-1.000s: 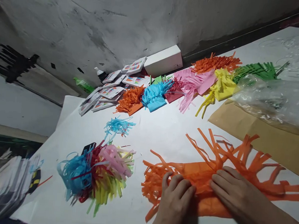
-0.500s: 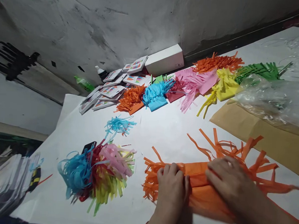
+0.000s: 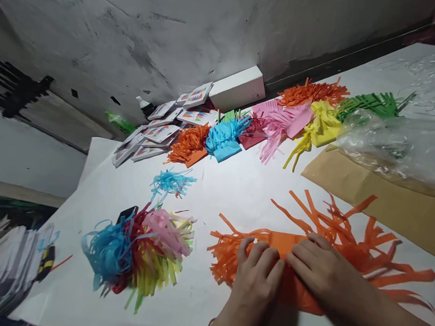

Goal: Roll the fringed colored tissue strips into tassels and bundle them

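Observation:
An orange fringed sheet of tissue paper (image 3: 283, 240) lies on the white-covered table in front of me, its cut strips spreading out to left and right. My left hand (image 3: 258, 274) presses on its left part with bent fingers, holding the paper. Close beside it, my right hand (image 3: 323, 270) grips the middle band, fingers together and curled over the paper. The thumbs are largely hidden. Part of the plain orange band shows between and below the hands.
Left lies a pile of colourful paper strips (image 3: 154, 257), with a small blue bunch (image 3: 172, 181) behind it. Folded fringed papers (image 3: 224, 139), packets (image 3: 160, 133) and a white box (image 3: 238, 88) line the back. Right are brown paper (image 3: 376, 200) and clear plastic (image 3: 408, 148).
Both hands have moved closer together on the orange paper, the right one shifting left. The lower part of the orange band now looks narrower. The view has shifted slightly.

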`<state>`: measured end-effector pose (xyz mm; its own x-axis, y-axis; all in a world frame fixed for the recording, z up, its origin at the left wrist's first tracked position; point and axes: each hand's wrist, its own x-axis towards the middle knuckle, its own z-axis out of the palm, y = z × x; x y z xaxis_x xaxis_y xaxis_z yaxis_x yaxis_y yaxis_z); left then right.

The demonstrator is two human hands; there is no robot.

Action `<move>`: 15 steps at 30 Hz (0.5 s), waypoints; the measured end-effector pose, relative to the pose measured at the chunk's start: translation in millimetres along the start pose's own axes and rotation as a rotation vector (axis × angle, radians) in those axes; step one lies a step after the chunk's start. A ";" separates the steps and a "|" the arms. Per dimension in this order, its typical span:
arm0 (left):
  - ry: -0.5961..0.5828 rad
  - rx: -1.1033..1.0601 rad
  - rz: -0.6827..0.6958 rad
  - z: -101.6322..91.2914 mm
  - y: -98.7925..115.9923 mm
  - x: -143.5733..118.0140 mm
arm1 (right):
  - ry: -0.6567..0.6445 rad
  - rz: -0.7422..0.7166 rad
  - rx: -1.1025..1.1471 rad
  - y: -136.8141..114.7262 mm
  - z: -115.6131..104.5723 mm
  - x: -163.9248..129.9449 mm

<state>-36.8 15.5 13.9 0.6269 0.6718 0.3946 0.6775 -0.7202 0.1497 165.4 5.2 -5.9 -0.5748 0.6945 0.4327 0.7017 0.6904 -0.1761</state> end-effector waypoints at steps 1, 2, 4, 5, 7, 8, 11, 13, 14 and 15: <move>-0.018 -0.005 0.015 0.4 0.0 -1.0 | 0.009 -0.029 -0.048 0.0 1.5 -1.1; -0.036 -0.003 0.024 1.0 -0.3 -2.5 | 0.014 -0.056 -0.085 0.8 2.7 -3.7; -0.051 0.024 0.031 2.9 -2.1 -6.2 | 0.028 -0.081 -0.116 3.8 3.6 -12.9; -0.058 0.041 0.025 4.4 -3.6 -8.1 | 0.040 -0.082 -0.105 5.6 3.0 -19.0; -0.049 0.072 0.016 8.2 -7.0 -11.4 | 0.071 -0.069 -0.073 8.3 0.5 -31.3; -0.021 0.083 0.012 10.1 -8.4 -12.5 | 0.088 -0.051 -0.070 8.6 -1.0 -36.4; 0.047 0.080 0.018 12.9 -8.8 -12.9 | 0.153 0.020 -0.114 3.4 -2.7 -42.3; 0.014 0.055 0.037 10.7 -4.7 -11.3 | 0.172 0.031 -0.110 -4.9 0.0 -38.7; -0.025 0.036 0.051 8.6 -1.6 -10.4 | 0.176 0.027 -0.099 -9.8 2.3 -35.5; -0.080 0.012 0.067 6.1 1.8 -9.4 | 0.176 0.017 -0.081 -15.0 4.8 -32.0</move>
